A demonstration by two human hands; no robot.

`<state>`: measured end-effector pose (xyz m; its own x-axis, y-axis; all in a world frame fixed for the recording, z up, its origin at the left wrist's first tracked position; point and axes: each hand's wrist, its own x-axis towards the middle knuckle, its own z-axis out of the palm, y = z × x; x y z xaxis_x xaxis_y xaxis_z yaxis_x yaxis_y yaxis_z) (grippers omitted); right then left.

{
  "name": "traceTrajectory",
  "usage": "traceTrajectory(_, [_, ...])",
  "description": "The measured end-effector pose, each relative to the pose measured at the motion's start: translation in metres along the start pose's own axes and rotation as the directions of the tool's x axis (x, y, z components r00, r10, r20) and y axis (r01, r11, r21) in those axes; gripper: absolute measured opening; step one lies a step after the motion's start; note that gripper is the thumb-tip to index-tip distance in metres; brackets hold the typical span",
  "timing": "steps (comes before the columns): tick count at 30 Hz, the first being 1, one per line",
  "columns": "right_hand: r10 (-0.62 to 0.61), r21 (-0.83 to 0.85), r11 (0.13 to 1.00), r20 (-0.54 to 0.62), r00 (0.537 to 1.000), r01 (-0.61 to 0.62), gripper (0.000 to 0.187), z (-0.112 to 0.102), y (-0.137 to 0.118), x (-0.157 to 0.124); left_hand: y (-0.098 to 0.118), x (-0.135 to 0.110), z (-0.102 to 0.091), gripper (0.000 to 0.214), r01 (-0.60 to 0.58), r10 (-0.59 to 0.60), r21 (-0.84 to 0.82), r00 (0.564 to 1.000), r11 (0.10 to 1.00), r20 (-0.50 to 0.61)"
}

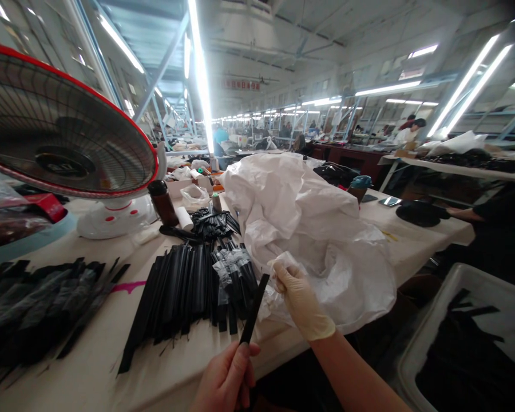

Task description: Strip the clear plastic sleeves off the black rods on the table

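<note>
My left hand (229, 375), bare, is closed with the thumb pressed on a narrow black strap (256, 306) whose free end points up and away. A pale thin glove covers my right hand (302, 297), its fingers pinched on a small clear plastic bag (289, 263) just beyond the strap's tip. Left of the hands lies a row of black straps (175, 286), and beside it several straps in clear plastic (236, 269). Behind my right hand spreads a large crumpled white sack (296, 200).
A red-rimmed fan (68, 126) stands at the left, with more bagged black straps (38, 309) below it. A brown bottle (163, 203) is near its base. At the right, a white bin (438, 303) holds black pieces. Another person's hand (466, 214) touches a round black item (420, 213).
</note>
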<state>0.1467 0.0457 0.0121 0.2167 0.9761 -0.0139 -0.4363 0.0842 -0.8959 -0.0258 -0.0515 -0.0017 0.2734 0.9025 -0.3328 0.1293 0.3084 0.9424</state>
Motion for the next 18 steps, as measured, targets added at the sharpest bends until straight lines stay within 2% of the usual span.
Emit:
traceTrajectory(4, [-0.013,-0.064,0.998,-0.001,1.000,0.012,0.034,0.001,-0.004,-0.005,-0.001,0.006,0.003,0.072,0.011,-0.011,0.028,1.000,1.000,0.005])
traceTrajectory(11, [0.006,-0.047,0.999,0.018,1.000,-0.005,0.026,0.000,-0.004,-0.005,-0.002,0.005,0.002,0.078,0.080,-0.083,0.077,0.996,0.994,0.030])
traceTrajectory(15, [0.018,-0.015,1.000,0.019,1.000,-0.018,0.024,0.003,-0.009,-0.004,0.002,0.003,0.001,0.080,0.162,-0.164,0.035,0.985,0.986,0.056])
traceTrajectory(18, [0.046,0.013,0.999,0.060,0.997,-0.046,0.031,0.004,-0.016,-0.005,0.004,0.001,0.000,0.079,0.187,-0.185,-0.017,0.980,0.982,0.068])
